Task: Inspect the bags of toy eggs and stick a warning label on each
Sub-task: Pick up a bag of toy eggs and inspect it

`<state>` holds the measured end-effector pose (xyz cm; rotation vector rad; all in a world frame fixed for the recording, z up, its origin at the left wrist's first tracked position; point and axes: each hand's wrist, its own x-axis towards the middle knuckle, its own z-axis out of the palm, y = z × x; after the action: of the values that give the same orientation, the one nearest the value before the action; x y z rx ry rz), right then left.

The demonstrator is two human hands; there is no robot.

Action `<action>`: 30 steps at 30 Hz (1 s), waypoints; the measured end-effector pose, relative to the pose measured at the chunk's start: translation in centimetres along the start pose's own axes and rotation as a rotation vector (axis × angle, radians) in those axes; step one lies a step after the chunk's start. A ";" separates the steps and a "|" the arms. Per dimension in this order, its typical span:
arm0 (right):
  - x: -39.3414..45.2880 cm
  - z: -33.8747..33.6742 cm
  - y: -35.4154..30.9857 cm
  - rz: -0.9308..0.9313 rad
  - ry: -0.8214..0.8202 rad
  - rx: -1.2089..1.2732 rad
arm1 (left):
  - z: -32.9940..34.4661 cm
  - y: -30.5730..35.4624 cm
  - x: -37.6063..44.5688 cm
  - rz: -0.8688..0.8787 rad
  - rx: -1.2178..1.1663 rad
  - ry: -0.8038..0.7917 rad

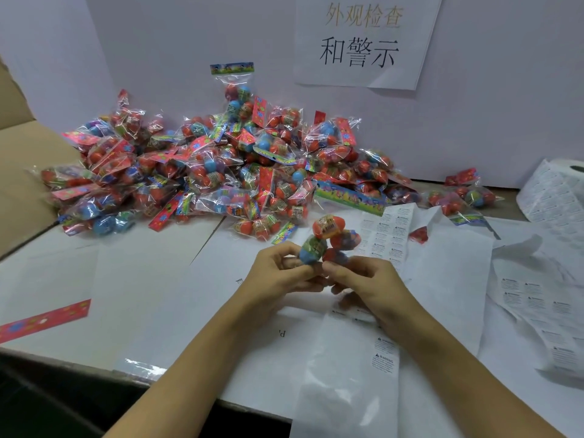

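Observation:
A small clear bag of toy eggs (pixel 331 238), orange and blue, is held up above the table's middle between both hands. My left hand (pixel 278 273) pinches its lower left part. My right hand (pixel 363 279) grips its lower right part with curled fingers. A big pile of similar bags (pixel 202 172) lies behind, against the white wall. A strip of warning labels (pixel 387 235) on backing paper lies just right of the held bag. The bag's image is blurred, so I cannot tell whether a label is on it.
A label roll (pixel 559 191) stands at the far right, with loose backing sheets (pixel 534 298) spread below it. One bag (pixel 235 86) leans upright on the wall under a paper sign (pixel 363 39). A cardboard flap (pixel 25 172) rises at left. A red header card (pixel 44 320) lies front left.

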<state>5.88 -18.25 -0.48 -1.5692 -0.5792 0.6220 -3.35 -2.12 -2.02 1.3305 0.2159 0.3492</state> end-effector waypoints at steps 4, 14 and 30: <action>0.1 -0.4 -0.1 -0.039 0.046 0.035 | 0.3 0.4 -0.3 -0.034 -0.015 -0.093; 0.1 -2.1 -1.5 -0.076 -0.103 0.078 | -0.3 1.6 -0.5 -0.088 -0.066 -0.163; 0.5 -3.1 -1.4 -0.075 0.085 -0.024 | -0.7 2.0 -0.6 -0.087 -0.008 -0.063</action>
<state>8.41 -20.01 1.10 -1.5807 -0.5805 0.4908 -4.44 -1.32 -0.30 1.3177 0.2184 0.2346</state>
